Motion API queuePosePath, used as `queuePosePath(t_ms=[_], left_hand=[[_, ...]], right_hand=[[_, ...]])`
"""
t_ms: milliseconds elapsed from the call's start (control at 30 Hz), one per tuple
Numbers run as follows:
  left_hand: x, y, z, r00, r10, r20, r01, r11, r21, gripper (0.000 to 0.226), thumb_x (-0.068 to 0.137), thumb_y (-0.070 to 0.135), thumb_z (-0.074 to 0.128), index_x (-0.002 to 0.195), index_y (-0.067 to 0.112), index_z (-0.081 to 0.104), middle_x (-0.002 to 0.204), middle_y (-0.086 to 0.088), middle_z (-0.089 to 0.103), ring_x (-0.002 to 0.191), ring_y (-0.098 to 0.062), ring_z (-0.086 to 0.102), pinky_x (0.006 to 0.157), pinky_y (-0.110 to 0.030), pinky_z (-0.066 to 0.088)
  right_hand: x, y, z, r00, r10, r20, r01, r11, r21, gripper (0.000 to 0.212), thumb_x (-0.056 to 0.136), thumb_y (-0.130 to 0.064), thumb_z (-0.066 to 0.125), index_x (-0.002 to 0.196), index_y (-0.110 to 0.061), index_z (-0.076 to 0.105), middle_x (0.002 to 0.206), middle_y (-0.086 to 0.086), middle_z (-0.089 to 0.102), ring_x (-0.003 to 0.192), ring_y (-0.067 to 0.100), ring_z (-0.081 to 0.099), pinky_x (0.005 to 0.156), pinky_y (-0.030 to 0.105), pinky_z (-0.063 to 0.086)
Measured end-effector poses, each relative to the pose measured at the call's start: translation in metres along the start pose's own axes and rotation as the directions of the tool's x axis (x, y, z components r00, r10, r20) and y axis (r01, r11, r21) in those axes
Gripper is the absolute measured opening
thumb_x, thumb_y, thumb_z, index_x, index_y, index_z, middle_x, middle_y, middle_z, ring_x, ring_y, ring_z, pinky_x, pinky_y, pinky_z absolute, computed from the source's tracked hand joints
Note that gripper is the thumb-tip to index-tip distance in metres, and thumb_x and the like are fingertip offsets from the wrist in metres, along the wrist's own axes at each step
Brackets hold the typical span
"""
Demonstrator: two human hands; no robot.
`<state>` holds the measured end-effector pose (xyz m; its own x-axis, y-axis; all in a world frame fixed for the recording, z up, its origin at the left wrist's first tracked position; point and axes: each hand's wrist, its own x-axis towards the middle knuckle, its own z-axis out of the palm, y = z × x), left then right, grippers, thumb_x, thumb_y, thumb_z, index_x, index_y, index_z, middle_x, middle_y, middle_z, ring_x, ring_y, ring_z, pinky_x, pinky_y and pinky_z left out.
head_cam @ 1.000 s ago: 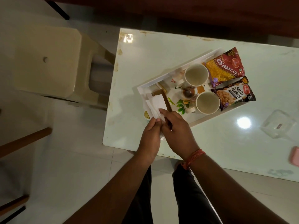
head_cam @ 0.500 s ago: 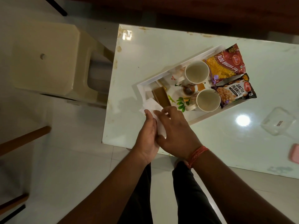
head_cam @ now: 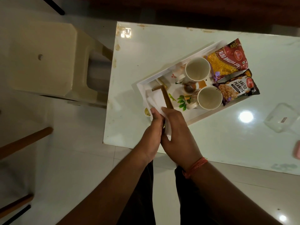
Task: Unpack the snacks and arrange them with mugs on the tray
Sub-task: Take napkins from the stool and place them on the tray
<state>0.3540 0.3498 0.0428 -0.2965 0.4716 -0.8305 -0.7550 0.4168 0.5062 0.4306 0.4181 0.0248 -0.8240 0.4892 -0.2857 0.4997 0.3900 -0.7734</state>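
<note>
A white tray [head_cam: 200, 117] with a leaf print lies slanted on the table. On it stand two empty cream mugs, one at the back [head_cam: 197, 69] and one nearer [head_cam: 209, 98]. Beside them lie a red Aloo Bhujia packet [head_cam: 227, 60] and a dark Salted Peanuts packet [head_cam: 237, 88]. A brown flat box [head_cam: 167, 99] lies at the tray's left end. My left hand [head_cam: 153, 133] and my right hand [head_cam: 177, 137] meet at the tray's near left corner and hold white paper napkins [head_cam: 156, 99] between them, the sheets reaching over the brown box.
The pale glossy table [head_cam: 211, 143] ends just under my hands. A cream plastic stool [head_cam: 48, 62] stands to its left. A clear plastic lid [head_cam: 280, 119] lies at the right, with a pink object [head_cam: 297, 150] at the frame's edge. A small yellow sticker [head_cam: 147, 112] sits by the tray.
My hands drew the napkins back off the tray half a second ago. Now the white sheets lie forward over the brown box again, with both hands still holding them.
</note>
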Motion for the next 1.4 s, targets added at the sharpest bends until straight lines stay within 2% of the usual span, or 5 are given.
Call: queuePosePath(t_ms=[100,333,567,1000,1400], left_hand=[[-0.002,0.005,0.005,0.999,0.020,0.030,-0.021,1.000,0.020,0.094,0.065,0.077,0.029,0.142,0.026,0.043,0.133,0.007,0.058,0.116,0.002,0.057,0.099,-0.013,0.044],[0.003,0.001,0.011,0.999,0.037,0.034,-0.040,0.993,0.109,0.092,0.080,0.082,0.031,0.148,0.021,0.038,0.149,-0.001,0.048,0.138,-0.012,0.043,0.117,-0.029,0.029],[0.030,0.021,0.000,0.943,0.185,-0.276,-0.137,0.973,0.183,0.050,0.080,0.058,0.059,0.124,0.035,0.058,0.120,0.004,0.068,0.107,-0.015,0.067,0.094,-0.044,0.056],[0.085,0.076,-0.011,0.924,0.274,-0.267,-0.044,0.769,0.638,0.030,0.084,0.009,0.057,0.110,0.024,0.062,0.105,0.005,0.059,0.099,-0.020,0.062,0.086,-0.040,0.059],[0.120,0.083,-0.016,0.913,0.378,-0.154,-0.099,0.572,0.815,0.031,0.082,0.006,0.049,0.104,0.023,0.063,0.110,-0.001,0.061,0.095,-0.016,0.059,0.062,-0.015,0.040]], right_hand=[[0.002,0.000,-0.002,0.990,0.125,-0.060,-0.114,0.980,0.161,0.048,0.092,-0.016,0.063,0.137,-0.019,0.047,0.133,-0.003,0.054,0.120,0.006,0.053,0.099,0.022,0.047],[0.011,0.013,-0.006,0.978,0.143,-0.153,-0.138,0.990,0.040,0.039,0.090,-0.008,0.065,0.127,-0.016,0.057,0.122,0.000,0.057,0.100,-0.005,0.048,0.082,-0.003,0.036],[0.016,0.016,-0.007,0.992,-0.013,-0.129,-0.016,0.975,-0.222,0.051,0.078,0.009,0.059,0.125,-0.010,0.061,0.113,0.011,0.062,0.098,0.028,0.061,0.081,0.036,0.054],[0.027,0.029,0.005,0.983,0.030,-0.180,-0.097,0.920,-0.379,0.040,0.091,-0.034,0.059,0.126,-0.016,0.056,0.108,0.005,0.066,0.089,0.022,0.063,0.070,0.032,0.054],[0.024,0.052,0.024,0.968,0.126,-0.217,-0.214,0.866,-0.451,0.016,0.089,-0.026,0.062,0.102,-0.017,0.061,0.086,0.002,0.065,0.063,0.023,0.062,0.050,0.028,0.047]])
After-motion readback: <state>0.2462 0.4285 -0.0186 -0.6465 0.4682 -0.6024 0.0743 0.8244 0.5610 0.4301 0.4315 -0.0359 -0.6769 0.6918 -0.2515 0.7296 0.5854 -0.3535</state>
